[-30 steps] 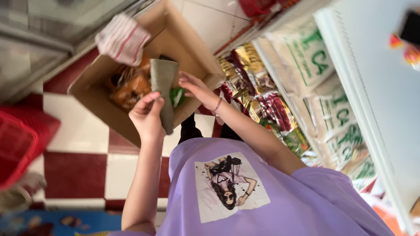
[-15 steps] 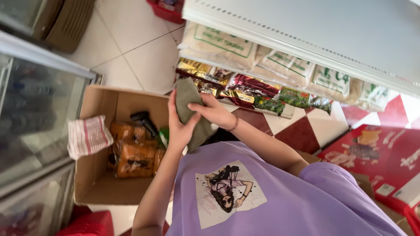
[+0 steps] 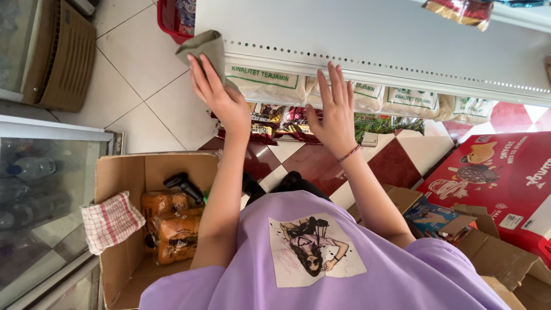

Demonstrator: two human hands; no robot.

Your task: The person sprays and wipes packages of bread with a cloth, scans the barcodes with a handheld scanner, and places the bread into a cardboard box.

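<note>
At the far left stands a glass-fronted cooler (image 3: 40,195) with bottles dim behind the pane. Just beside it on the floor sits an open cardboard box (image 3: 123,172), a red-checked towel (image 3: 110,221) draped over its near wall, wrapped buns (image 3: 172,227) inside, and a black handheld scanner (image 3: 183,185) lying against them.

My left hand (image 3: 221,95) is raised well above that box, arm stretched up and forward, wrist nearly straight. Its fingers are closed around an olive-green cloth (image 3: 204,49), which bunches above my fingertips and presses against the front edge of the white shelf (image 3: 367,40), at its left corner. So the cloth sits at the top of my hand, between my fingers and the shelf lip, touching both.

Further right, my right hand (image 3: 334,112) is spread flat, fingers splayed and pointing up, holding nothing; the fingertips reach the perforated strip of the same shelf edge. A thin bracelet (image 3: 348,154) circles that wrist, and the forearm slopes down to my lilac shirt.

Below the shelf edge, behind both hands, lie pale sacks (image 3: 275,86) with green print, and beneath them a row of shiny red and gold snack packets (image 3: 270,123). At the far right rests a big red carton (image 3: 499,178) on the chequered floor, with brown boxes (image 3: 499,252) near it.
</note>
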